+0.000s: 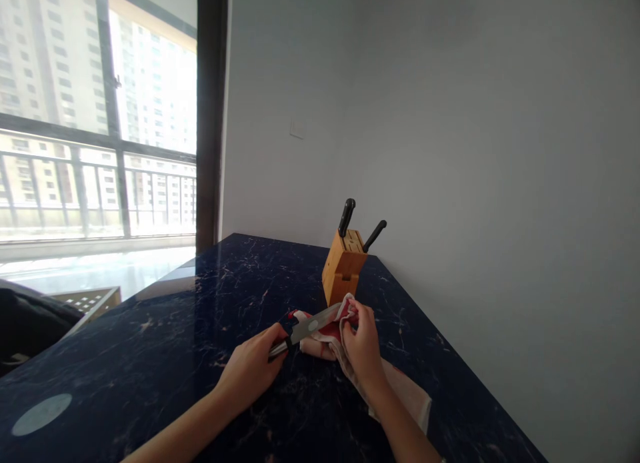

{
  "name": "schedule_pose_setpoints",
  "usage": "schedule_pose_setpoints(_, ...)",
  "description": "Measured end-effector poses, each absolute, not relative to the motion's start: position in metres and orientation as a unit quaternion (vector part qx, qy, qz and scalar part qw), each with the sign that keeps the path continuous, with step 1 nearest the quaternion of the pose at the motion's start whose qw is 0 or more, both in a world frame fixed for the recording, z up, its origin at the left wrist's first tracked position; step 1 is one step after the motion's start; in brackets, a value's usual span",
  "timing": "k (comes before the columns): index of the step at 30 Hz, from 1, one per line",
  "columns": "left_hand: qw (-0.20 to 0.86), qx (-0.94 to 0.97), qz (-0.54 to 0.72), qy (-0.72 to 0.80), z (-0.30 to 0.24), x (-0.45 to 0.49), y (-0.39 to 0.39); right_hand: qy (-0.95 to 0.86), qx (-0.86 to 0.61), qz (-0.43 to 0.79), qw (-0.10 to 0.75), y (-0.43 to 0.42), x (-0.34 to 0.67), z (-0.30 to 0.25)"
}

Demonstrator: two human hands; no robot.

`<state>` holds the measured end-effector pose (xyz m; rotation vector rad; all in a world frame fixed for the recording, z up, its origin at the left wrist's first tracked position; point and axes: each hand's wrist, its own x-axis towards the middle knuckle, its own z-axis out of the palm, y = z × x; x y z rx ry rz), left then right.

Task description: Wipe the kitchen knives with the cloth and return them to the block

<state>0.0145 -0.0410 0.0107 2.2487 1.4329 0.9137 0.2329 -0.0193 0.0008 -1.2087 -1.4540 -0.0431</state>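
Note:
My left hand (257, 363) is closed around the handle of a kitchen knife (304, 328), whose blade points up and to the right. With my right hand (363, 340) I pinch a red and white cloth (405, 390) against the blade near its tip. Part of the cloth lies under the blade, and its loose end trails beneath my right forearm. Just beyond the knife stands a wooden knife block (343, 270). Two black-handled knives sit in it, one handle (346, 216) upright at the left and another handle (375, 235) leaning right.
The dark blue marbled table (250, 283) reaches to the grey wall (475, 183) on the right. A pale round spot (42, 414) marks the tabletop at near left. Beyond the left edge are a dark object (35, 323) and a large window (55, 70).

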Motion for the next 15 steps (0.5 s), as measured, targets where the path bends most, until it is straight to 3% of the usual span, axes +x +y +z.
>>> schedule_pose_setpoints(15, 0.163, 0.792, 0.297, 0.509, 0.013, 0.015, -0.044, -0.563, -0.561, 0.014, 0.607, -0.011, 0.247, -0.008)
